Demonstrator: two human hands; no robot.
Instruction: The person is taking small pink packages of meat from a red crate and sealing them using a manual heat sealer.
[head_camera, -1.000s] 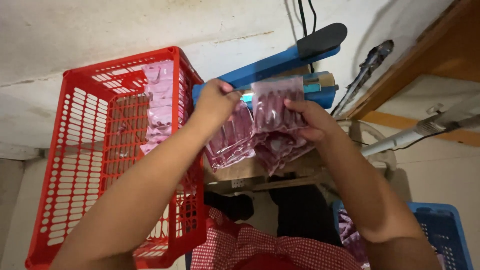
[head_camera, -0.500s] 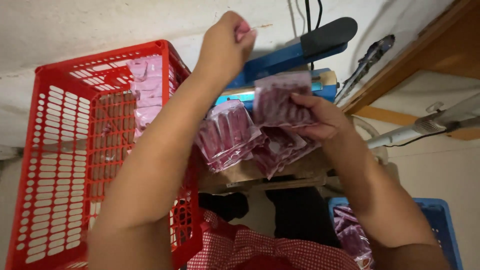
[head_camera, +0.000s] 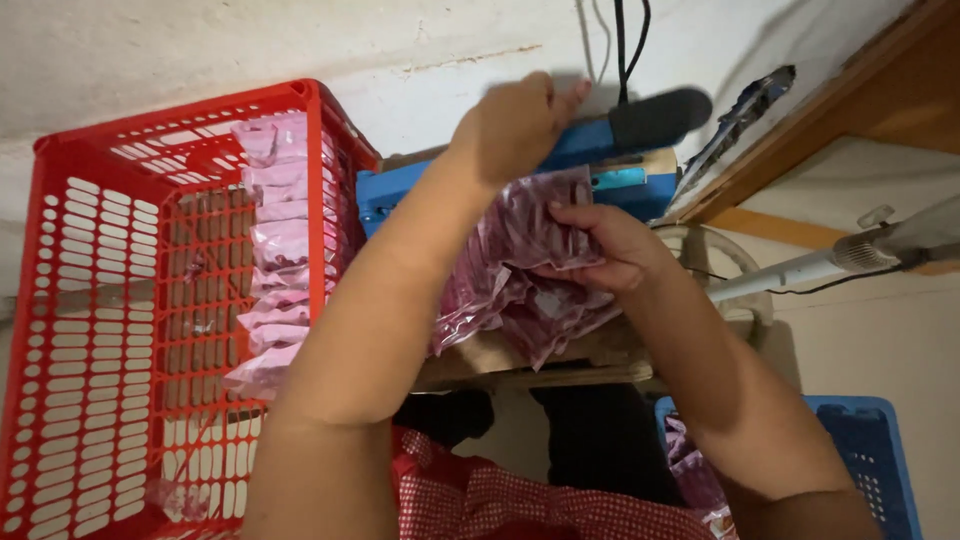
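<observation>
Near me, the right hand (head_camera: 600, 245) grips a clear packet (head_camera: 540, 225) of reddish goods over the pile on the desk (head_camera: 520, 360). The left hand (head_camera: 515, 125), having let go, now rests loosely curled on the blue sealer (head_camera: 600, 150) handle beyond. Finished packets fill the red basket (head_camera: 120, 300) left.

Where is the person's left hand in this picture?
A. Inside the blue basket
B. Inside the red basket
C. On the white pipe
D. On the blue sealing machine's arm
D: the left hand rests on the raised arm of the blue sealing machine, while the right hand holds a clear packet just below it.
</observation>
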